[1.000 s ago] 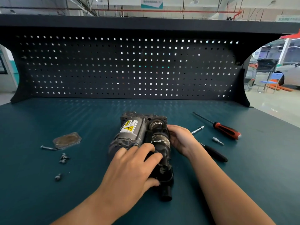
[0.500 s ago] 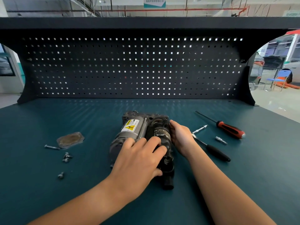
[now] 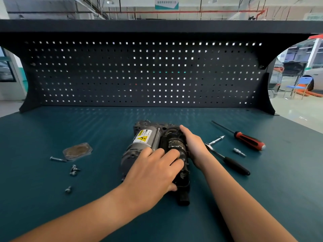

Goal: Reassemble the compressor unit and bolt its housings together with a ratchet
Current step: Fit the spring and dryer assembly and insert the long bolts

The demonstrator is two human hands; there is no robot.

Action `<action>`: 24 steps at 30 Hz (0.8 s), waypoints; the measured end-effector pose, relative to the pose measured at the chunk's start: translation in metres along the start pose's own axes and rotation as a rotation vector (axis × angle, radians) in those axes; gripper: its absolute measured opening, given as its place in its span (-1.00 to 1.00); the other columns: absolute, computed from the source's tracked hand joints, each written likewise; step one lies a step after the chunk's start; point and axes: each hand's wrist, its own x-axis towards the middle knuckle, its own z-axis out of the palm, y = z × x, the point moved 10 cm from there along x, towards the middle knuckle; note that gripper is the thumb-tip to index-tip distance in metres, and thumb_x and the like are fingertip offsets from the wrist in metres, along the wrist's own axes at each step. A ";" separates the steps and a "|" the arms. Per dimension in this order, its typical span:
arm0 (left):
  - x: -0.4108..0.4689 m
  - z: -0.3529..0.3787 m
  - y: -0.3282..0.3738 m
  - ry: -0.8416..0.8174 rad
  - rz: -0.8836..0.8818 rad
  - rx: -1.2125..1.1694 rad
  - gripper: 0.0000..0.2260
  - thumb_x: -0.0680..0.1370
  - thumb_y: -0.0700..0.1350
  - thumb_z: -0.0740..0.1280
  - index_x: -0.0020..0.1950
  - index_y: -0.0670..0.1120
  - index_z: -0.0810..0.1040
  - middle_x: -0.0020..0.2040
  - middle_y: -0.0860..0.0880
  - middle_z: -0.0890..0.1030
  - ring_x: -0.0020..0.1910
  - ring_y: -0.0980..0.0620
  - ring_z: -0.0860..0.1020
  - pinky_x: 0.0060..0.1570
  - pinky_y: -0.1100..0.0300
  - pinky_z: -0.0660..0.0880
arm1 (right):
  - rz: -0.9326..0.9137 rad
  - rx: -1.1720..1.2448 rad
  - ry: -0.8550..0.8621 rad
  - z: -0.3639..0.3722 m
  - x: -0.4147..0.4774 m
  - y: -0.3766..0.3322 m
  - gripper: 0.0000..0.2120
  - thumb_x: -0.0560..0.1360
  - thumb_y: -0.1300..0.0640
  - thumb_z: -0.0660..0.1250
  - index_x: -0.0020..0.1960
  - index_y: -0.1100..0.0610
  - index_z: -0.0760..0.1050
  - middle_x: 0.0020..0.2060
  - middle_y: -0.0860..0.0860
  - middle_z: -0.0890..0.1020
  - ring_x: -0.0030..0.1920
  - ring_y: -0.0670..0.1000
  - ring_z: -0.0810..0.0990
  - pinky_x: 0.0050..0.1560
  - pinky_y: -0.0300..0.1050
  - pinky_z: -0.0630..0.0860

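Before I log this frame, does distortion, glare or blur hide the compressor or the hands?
Head view: the wide lens bows the pegboard and shelf edge; daylight glares through its holes; the compressor, left hand and right hand are evenly lit and sharp; the loose bolts look slightly soft.

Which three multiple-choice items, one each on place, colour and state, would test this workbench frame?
1. Where does the black-handled steel ratchet lie?
A. On the teal bench, right of the grey-and-black metal compressor unit
B. Hung on the pegboard
C. Among the loose bolts

2. What colour is the long screwdriver's handle?
A. Blue
B. Red and black
C. Yellow

3. What are the left hand and right hand doing?
A. Both touch the compressor unit
B. One turns the ratchet
C. Both hang off the bench

Answers: 1 A, it lies beside the right forearm; 2 B, red grip with black parts; 3 A, left on top, right against its side.
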 end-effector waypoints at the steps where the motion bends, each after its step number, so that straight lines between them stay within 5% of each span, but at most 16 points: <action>1: 0.000 0.000 0.000 -0.001 0.003 -0.002 -0.50 0.04 0.24 0.58 -0.15 0.02 0.65 -0.17 0.09 0.61 -0.36 0.09 0.55 -0.41 0.25 0.46 | -0.004 0.003 -0.011 0.000 0.001 0.001 -0.58 0.44 -0.22 0.28 -0.02 0.13 0.59 -0.23 0.00 0.71 -0.19 -0.01 0.67 -0.26 -0.19 0.50; 5: -0.002 0.002 0.001 -0.005 -0.007 -0.002 -0.51 0.04 0.23 0.58 -0.16 0.03 0.64 -0.17 0.10 0.61 -0.36 0.09 0.54 -0.41 0.25 0.45 | 0.008 0.069 -0.082 0.006 0.005 0.003 -0.58 0.46 -0.18 0.28 0.01 0.18 0.59 -0.19 0.05 0.71 -0.14 0.04 0.68 -0.14 -0.11 0.54; 10: -0.005 -0.001 -0.002 0.018 -0.042 -0.019 -0.52 0.05 0.20 0.60 -0.15 0.01 0.64 -0.16 0.08 0.61 -0.36 0.07 0.55 -0.41 0.21 0.47 | -0.021 0.053 -0.081 0.009 0.004 -0.003 -0.61 0.50 -0.12 0.23 -0.08 0.21 0.57 -0.36 0.03 0.69 -0.37 -0.04 0.65 -0.42 -0.25 0.49; 24: -0.006 -0.003 -0.004 0.057 -0.089 -0.051 -0.53 0.04 0.16 0.62 -0.16 0.00 0.65 -0.16 0.07 0.62 -0.35 0.05 0.57 -0.41 0.17 0.49 | -0.018 0.048 -0.107 0.011 -0.002 0.000 -0.52 0.51 -0.21 0.20 0.02 0.21 0.57 -0.25 0.05 0.71 -0.27 -0.02 0.68 -0.25 -0.18 0.50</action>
